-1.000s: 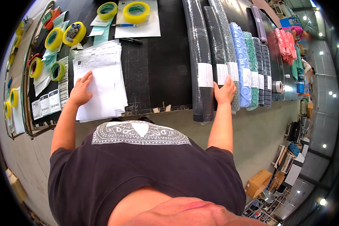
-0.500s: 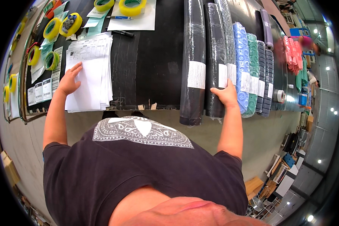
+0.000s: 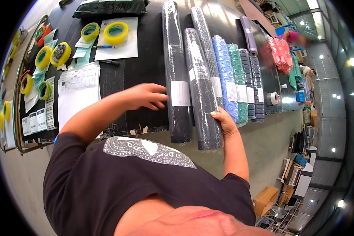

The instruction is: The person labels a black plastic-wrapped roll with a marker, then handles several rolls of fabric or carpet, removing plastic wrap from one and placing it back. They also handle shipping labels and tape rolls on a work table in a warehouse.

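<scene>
My right hand (image 3: 226,123) grips the side of a black plastic-wrapped roll (image 3: 205,114), its thumb over the near part. This roll lies slightly tilted, its near end jutting past the table edge. My left hand (image 3: 146,96), a bit blurred, reaches across with fingers apart toward a longer black wrapped roll (image 3: 180,124) bearing a white label. Whether its fingertips touch that roll I cannot tell. Right of the held roll lie a grey patterned roll (image 3: 203,43), a blue bumpy roll (image 3: 223,65), a green roll (image 3: 235,72) and two dark ribbed rolls (image 3: 257,82).
A stack of printed papers (image 3: 78,88) lies on the black table (image 3: 139,72) at left. Beyond are yellow tape rolls (image 3: 115,33), a blue pen (image 3: 105,47), a marker (image 3: 109,62) and a black package (image 3: 110,8). Pink wrapped rolls (image 3: 280,55) lie far right, near another person (image 3: 297,38).
My left hand has left the papers and swung right toward the longest black roll. My right hand has drawn the second black roll nearer and tilted it.
</scene>
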{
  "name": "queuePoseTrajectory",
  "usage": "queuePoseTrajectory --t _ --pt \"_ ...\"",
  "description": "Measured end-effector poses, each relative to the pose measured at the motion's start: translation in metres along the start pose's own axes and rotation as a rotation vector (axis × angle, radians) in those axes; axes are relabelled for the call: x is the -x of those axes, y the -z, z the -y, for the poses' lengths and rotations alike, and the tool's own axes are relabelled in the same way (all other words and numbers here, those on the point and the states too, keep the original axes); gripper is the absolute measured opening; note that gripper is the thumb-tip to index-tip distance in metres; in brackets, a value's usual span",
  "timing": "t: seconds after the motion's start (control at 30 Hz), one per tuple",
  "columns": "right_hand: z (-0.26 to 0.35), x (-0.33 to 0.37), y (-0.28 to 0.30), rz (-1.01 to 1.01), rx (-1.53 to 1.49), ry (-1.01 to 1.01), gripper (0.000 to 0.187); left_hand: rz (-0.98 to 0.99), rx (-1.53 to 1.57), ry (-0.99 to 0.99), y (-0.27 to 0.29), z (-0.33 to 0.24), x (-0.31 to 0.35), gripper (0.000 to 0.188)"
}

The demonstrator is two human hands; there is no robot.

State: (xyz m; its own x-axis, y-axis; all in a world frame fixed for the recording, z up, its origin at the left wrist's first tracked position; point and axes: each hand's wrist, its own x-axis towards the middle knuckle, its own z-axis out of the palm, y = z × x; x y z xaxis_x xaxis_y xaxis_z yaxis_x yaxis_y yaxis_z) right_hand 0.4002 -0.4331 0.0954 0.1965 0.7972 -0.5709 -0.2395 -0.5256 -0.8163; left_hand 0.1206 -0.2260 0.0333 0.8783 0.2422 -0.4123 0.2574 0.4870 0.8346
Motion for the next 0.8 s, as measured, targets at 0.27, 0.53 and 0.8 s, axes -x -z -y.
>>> queuePoseTrajectory --t 0.27,0.53,0.8 --pt "-0.008 0.031 -0.032 -0.164 0.552 0.237 0.061 0.095 0.367 -0.05 -0.103 0.008 -0.095 0.053" --pt "-0.006 0.052 -0.127 -0.495 1.087 0.413 0.097 0.148 0.442 -0.362 -0.062 0.007 -0.049 0.066" --pt "-0.075 0.001 -0.198 0.02 0.008 0.306 0.108 0.152 0.522 -0.433 0.033 0.053 -0.006 0.06"
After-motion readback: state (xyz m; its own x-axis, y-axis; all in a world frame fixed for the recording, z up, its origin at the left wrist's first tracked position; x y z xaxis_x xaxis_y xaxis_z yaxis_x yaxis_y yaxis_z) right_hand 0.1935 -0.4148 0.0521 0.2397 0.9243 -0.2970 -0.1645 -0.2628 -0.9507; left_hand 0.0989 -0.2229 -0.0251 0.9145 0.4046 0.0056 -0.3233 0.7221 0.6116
